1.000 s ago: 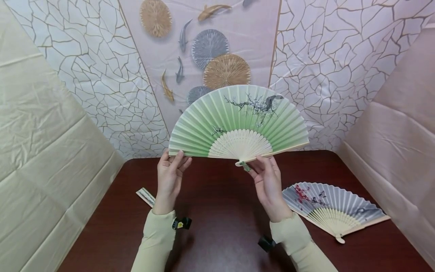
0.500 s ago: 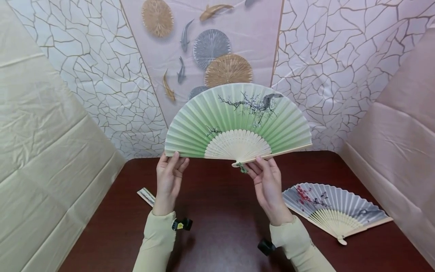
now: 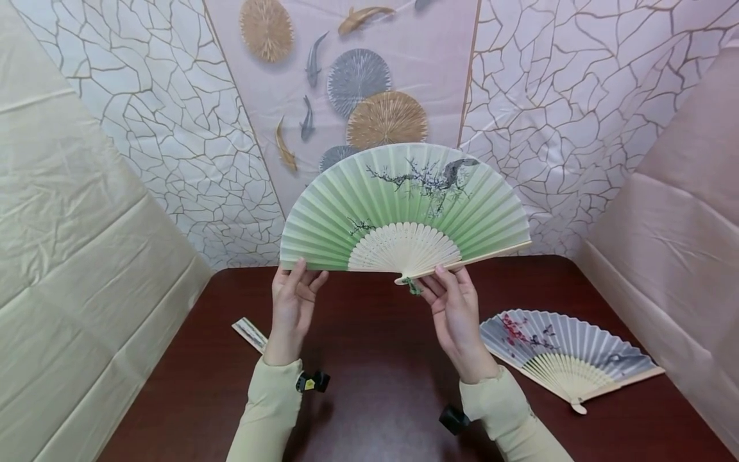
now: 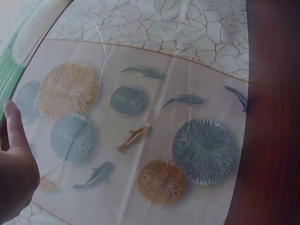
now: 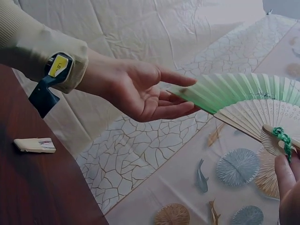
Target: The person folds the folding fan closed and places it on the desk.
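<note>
A green folding fan (image 3: 323, 224) with a dark branch print is spread wide above the table. My left hand (image 3: 293, 308) pinches its lower left corner between thumb and fingers. On the other side my right hand (image 3: 456, 314) pinches the lower right guard stick close to the pivot. From the pivot hangs a small green knotted cord (image 3: 412, 286), seen closer in the right wrist view beside the pale pierced ribs (image 5: 246, 115). The left wrist view catches my left thumb (image 4: 16, 124) against the green edge.
A grey folding fan (image 3: 568, 346) with red blossoms lies spread on the dark red table (image 3: 369, 385) at right. Partly behind my left wrist lies a narrow folded fan (image 3: 249, 334). Patterned cloth (image 3: 190, 128) stands behind, with pale fabric walls (image 3: 75, 256) at the sides.
The green fan has opened slightly wider, its left edge shifting a little left. Over the last half second my left hand has moved slightly right along that edge. The right hand is nearly still.
</note>
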A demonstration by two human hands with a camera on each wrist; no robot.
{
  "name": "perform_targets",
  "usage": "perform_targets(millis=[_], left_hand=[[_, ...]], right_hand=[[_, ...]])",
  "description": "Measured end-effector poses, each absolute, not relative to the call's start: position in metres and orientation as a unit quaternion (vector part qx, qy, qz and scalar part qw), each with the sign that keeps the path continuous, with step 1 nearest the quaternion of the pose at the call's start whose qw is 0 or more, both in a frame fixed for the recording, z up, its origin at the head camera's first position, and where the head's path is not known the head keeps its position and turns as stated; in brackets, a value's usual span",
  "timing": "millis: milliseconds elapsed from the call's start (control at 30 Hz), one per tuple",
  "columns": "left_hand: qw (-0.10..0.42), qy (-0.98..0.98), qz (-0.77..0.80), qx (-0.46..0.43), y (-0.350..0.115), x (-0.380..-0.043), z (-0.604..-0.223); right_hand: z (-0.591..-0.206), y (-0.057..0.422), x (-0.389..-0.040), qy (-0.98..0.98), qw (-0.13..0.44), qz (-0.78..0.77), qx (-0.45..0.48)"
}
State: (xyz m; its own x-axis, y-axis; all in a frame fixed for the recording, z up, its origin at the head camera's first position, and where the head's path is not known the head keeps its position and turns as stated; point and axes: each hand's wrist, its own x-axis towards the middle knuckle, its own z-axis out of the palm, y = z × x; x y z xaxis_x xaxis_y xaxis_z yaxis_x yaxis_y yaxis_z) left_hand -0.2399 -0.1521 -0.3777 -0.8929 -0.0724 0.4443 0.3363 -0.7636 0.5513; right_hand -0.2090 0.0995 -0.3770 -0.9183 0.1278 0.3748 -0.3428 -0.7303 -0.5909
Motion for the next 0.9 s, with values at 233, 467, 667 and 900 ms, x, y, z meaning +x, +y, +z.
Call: perform_targets(millis=[233,467,667,900], left_hand=[[0.133,-0.356,-0.910,-0.164,-0.145,-0.240,-0.375],[0.136,-0.340,-0.917,-0.157,-0.143,-0.238,-0.375],[0.141,-0.348,-0.912,-0.166,-0.142,-0.237,-0.377],[0.118,-0.351,-0.914,-0.164,-0.143,-0.235,-0.381]], right_hand=[[-0.378,0.099,-0.208,-0.351,0.124,0.916,0.148],[-0.382,0.099,-0.205,-0.357,0.113,0.916,0.144],[-0.386,0.101,-0.204,-0.362,0.107,0.914,0.145],[-0.387,0.105,-0.204,-0.361,0.104,0.915,0.146]])
